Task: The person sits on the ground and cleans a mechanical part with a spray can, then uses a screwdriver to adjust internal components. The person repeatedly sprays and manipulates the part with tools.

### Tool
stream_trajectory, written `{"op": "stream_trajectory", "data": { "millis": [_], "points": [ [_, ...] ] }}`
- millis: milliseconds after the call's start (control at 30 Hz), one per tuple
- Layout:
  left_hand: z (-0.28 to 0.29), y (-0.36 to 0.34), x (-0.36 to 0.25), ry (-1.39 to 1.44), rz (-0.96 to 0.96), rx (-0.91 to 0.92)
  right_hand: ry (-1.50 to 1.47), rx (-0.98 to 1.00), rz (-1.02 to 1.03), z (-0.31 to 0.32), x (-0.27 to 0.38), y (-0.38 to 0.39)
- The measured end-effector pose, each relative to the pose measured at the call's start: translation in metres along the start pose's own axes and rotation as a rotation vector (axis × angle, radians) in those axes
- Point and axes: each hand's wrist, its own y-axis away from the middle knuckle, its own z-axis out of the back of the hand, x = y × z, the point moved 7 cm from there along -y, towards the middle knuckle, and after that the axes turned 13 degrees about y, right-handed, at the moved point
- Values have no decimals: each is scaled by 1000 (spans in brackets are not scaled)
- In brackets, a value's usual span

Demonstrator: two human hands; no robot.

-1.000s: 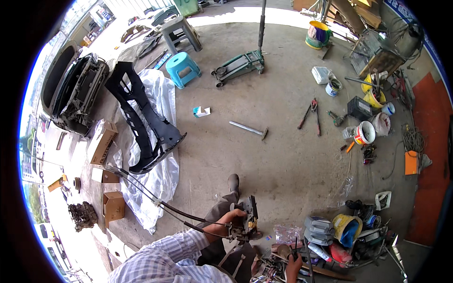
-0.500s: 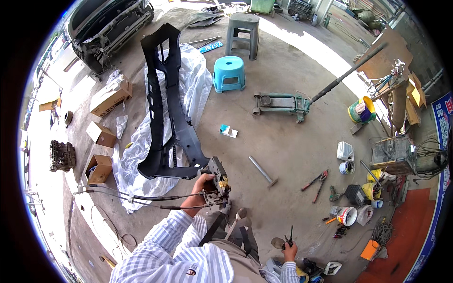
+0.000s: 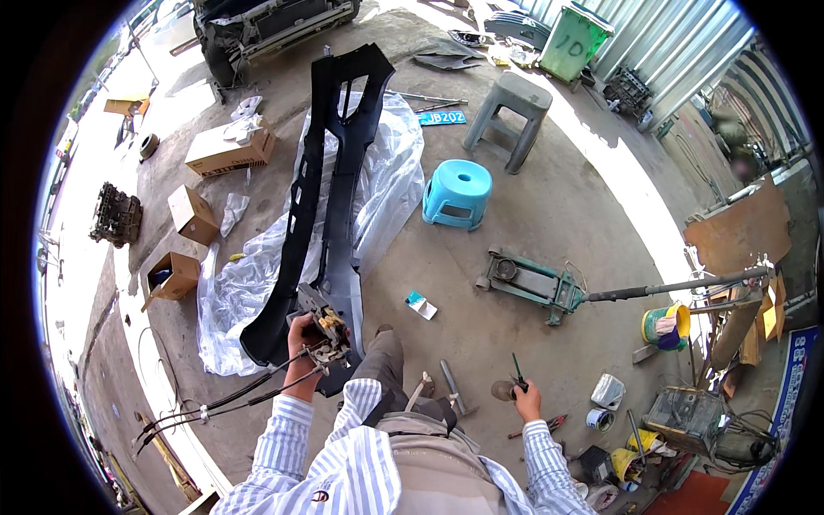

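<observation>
My left hand grips a metal car door latch with yellowish parts. Two black cables trail from it toward the lower left. Behind the latch lies a long black car bumper on clear plastic sheeting. On the right, my right hand is closed around the dark handle of a slim tool that looks like a screwdriver, its thin shaft pointing up. A rounded brownish shape shows beside that hand; I cannot make out what it is.
A hammer lies on the floor ahead. Beyond are a blue stool, a grey stool and a green floor jack. Cardboard boxes stand left; buckets and a metal-cased machine stand right.
The view has turned, shifting the floor items. My left hand has moved left with the latch, now over the bumper's near end. My right hand has risen with the tool.
</observation>
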Motion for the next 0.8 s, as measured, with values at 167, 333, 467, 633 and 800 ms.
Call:
{"op": "stream_trajectory", "data": {
  "millis": [167, 333, 467, 633, 800],
  "points": [
    [-10, -113, -42, 91, -99, -77, -99, 32, 72, 35, 117, -199],
    [-36, -276, -111, 111, -127, -113, -109, 84, -25, 13, 229, -342],
    [-115, -378, -159, 136, -103, -148, 178, 145, 92, 14, 323, -424],
    [-232, -494, -221, 74, -126, -113, -36, 166, -44, 38, 388, -526],
    [-329, -633, -265, 2, -105, 0, -47, 122, 5, 73, 500, -658]
  ]
}}
